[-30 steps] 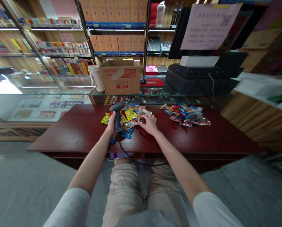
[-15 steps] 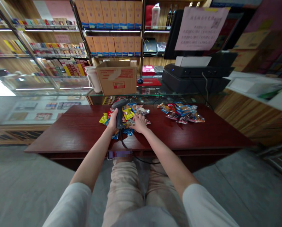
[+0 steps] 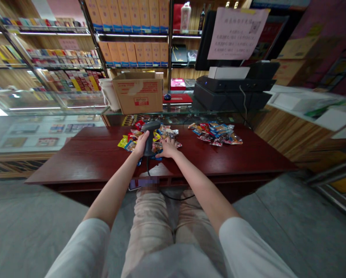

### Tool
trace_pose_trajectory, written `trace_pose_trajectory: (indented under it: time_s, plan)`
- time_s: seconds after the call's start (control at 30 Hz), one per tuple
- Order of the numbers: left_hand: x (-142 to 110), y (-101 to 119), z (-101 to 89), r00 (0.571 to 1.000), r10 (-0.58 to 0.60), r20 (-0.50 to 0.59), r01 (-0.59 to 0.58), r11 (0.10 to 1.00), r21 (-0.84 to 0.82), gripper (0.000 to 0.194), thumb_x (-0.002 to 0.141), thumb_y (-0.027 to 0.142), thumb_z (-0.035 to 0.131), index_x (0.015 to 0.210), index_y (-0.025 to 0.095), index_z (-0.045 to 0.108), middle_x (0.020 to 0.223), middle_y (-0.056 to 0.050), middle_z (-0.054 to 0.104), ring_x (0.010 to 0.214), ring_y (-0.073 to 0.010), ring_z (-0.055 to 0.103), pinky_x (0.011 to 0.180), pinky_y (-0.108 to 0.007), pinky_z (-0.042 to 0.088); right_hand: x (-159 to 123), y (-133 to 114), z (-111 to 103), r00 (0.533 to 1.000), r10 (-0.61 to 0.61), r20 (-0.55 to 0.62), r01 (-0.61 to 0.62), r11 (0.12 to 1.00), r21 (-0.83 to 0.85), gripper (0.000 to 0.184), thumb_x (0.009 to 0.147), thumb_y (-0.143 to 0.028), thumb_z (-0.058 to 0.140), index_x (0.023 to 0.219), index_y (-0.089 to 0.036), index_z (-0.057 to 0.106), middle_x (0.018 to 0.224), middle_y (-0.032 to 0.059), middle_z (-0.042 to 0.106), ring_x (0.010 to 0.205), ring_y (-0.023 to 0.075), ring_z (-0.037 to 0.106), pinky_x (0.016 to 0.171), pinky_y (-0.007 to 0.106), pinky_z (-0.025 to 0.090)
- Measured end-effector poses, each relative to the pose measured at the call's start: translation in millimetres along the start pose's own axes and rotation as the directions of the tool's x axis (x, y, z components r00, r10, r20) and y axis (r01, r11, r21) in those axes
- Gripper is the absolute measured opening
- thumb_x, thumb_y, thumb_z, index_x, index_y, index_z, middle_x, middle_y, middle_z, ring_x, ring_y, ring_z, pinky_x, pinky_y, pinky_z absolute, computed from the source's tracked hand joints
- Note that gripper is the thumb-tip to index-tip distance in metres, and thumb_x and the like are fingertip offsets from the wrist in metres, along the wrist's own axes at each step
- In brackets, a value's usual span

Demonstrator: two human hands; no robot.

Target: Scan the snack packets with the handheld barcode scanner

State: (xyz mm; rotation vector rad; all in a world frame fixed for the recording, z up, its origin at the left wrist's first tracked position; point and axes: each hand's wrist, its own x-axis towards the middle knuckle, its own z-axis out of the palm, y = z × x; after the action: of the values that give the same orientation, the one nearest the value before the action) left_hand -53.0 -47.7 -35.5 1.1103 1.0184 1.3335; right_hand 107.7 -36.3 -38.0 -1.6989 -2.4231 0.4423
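My left hand (image 3: 140,144) is wrapped round a dark grey handheld barcode scanner (image 3: 150,139), its head pointing away from me above a heap of small snack packets (image 3: 130,146). A black cord runs down from its handle over the table's front edge. On the right side of the same heap lies my right hand (image 3: 169,147), fingers spread over the packets and thumb out to the left. A yellow packet (image 3: 156,135) shows partly between the scanner and that hand. What lies under the right fingers is hidden.
A second heap of snack packets (image 3: 216,133) lies to the right on the dark red table (image 3: 97,154). Behind, a glass counter holds an open cardboard box (image 3: 139,94), a white cup (image 3: 110,94), a mouse (image 3: 167,97) and a monitor (image 3: 203,42). A phone-like object (image 3: 134,184) is below the table edge.
The scanner in my left hand has moved a little right over the heap, now covering more of the yellow packet. My right hand stays on the packets. The whole view has shifted slightly.
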Motion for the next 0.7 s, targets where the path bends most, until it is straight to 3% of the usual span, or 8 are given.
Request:
trace_pose_trajectory:
  time_s: [0.13, 0.23, 0.33, 0.5, 0.6, 0.7]
  plan:
    - [-3, 3, 8.5, 0.999, 0.033, 0.015, -0.033, 0.999, 0.007, 0.059, 0.083, 0.072, 0.06, 0.091, 0.015, 0.066, 0.05, 0.0, 0.059, 0.04, -0.0152, 0.056, 0.04, -0.025, 0.046, -2, -4, 6, 0.995, 0.043, -0.086, -0.037, 0.997, 0.063, 0.075, 0.073, -0.04, 0.084, 0.137, -0.025, 0.047, 0.147, 0.0148, 0.042, 0.135, 0.0382, 0.04, 0.106, 0.052, 0.036]
    - [-6, 6, 15.2, 0.997, 0.071, -0.024, -0.07, 0.997, 0.027, 0.057, 0.082, 0.072, 0.062, 0.091, 0.015, 0.066, 0.049, 0.001, 0.058, 0.039, -0.0144, 0.055, 0.04, -0.025, 0.046, -5, -2, 10, 0.989, 0.04, -0.142, -0.027, 0.995, 0.096, 0.081, 0.075, -0.036, 0.083, 0.143, -0.025, 0.04, 0.148, 0.0159, 0.043, 0.136, 0.0383, 0.04, 0.107, 0.054, 0.036]
    - [-6, 10, 21.8, 0.995, 0.088, -0.038, -0.086, 0.995, 0.056, 0.058, 0.083, 0.072, 0.06, 0.088, 0.015, 0.066, 0.048, 0.0, 0.057, 0.04, -0.014, 0.056, 0.041, -0.024, 0.045, -4, 0, 9, 0.99, 0.073, -0.121, -0.062, 0.994, 0.094, 0.09, 0.072, -0.039, 0.085, 0.146, -0.02, 0.037, 0.149, 0.0203, 0.042, 0.14, 0.0399, 0.038, 0.11, 0.056, 0.033]
    - [-6, 11, 29.8, 0.994, 0.109, -0.034, -0.108, 0.994, 0.028, 0.059, 0.083, 0.073, 0.06, 0.084, 0.014, 0.067, 0.051, -0.003, 0.062, 0.042, -0.0132, 0.056, 0.043, -0.023, 0.045, 0, 5, 7, 0.984, 0.145, -0.105, -0.132, 0.984, 0.121, 0.086, 0.067, -0.04, 0.088, 0.138, -0.018, 0.044, 0.149, 0.0223, 0.041, 0.142, 0.0398, 0.039, 0.112, 0.054, 0.033]
    - [-6, 9, 32.0, 0.994, 0.104, -0.035, -0.104, 0.995, 0.005, 0.057, 0.083, 0.071, 0.062, 0.086, 0.015, 0.067, 0.051, -0.002, 0.062, 0.043, -0.0144, 0.057, 0.044, -0.025, 0.047, 1, 14, 11, 0.972, 0.111, -0.209, -0.058, 0.968, 0.244, 0.081, 0.069, -0.028, 0.084, 0.138, -0.02, 0.043, 0.144, 0.0195, 0.049, 0.136, 0.0351, 0.049, 0.109, 0.051, 0.039]
    - [-7, 7, 33.7, 0.995, 0.085, -0.043, -0.085, 0.996, -0.012, 0.055, 0.085, 0.069, 0.062, 0.087, 0.014, 0.067, 0.052, -0.002, 0.062, 0.044, -0.015, 0.057, 0.045, -0.026, 0.047, 4, 32, 16, 0.934, 0.154, -0.324, 0.031, 0.865, 0.5, 0.077, 0.071, -0.02, 0.076, 0.138, -0.022, 0.04, 0.133, 0.0126, 0.061, 0.124, 0.0278, 0.06, 0.106, 0.045, 0.045]
